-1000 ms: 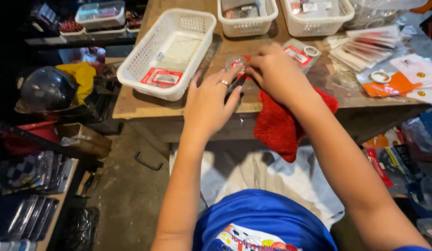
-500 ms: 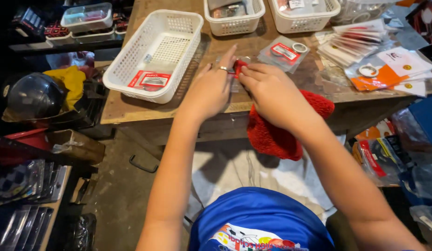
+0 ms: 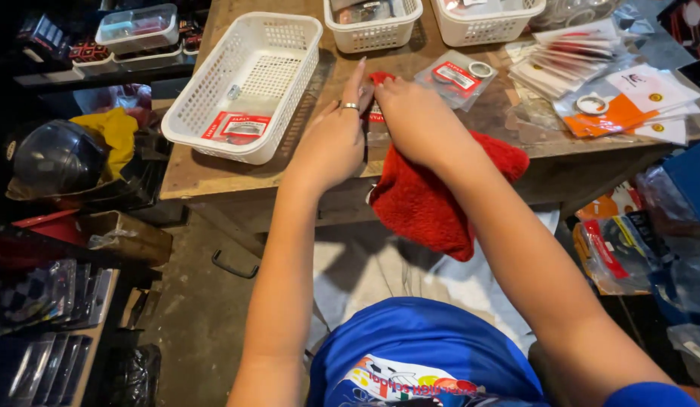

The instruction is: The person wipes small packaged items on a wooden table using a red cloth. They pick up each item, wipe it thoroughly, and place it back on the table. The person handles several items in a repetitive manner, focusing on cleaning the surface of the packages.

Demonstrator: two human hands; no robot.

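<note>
Both hands are on a small clear plastic packet with a red label [image 3: 377, 120], lying on the worn wooden table [image 3: 192, 177] just right of the white plastic lattice basket [image 3: 248, 83]. The left hand [image 3: 331, 143] has its fingers held together against the packet, and the right hand [image 3: 418, 120] presses a fuzzy red cloth [image 3: 433, 203] over it. Right of the basket, past the hands, there's another clear packet with a metal ring [image 3: 455, 75].
</note>
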